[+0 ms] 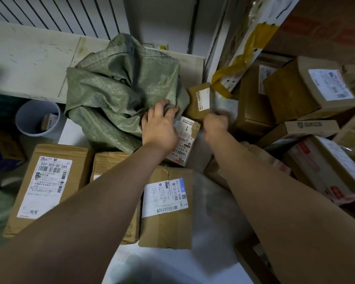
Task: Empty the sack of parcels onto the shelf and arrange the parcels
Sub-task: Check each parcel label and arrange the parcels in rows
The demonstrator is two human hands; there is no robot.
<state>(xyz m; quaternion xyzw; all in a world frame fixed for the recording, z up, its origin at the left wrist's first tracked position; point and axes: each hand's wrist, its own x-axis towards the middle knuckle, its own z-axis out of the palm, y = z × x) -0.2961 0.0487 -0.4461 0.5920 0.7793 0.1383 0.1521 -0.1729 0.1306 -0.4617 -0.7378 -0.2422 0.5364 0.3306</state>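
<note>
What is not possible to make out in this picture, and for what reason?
Head view only.
1. right hand: motion blur hides its grip.
2. green sack: fabric hides what is inside.
3. middle box: left forearm covers its label.
4. bucket: contents too dim.

Both bare forearms reach forward, side by side. The left hand (160, 128) lies palm down, fingertips curled into the sack (115, 89). The right hand (216, 125) is fisted and blurred, its grasp unclear.
</note>
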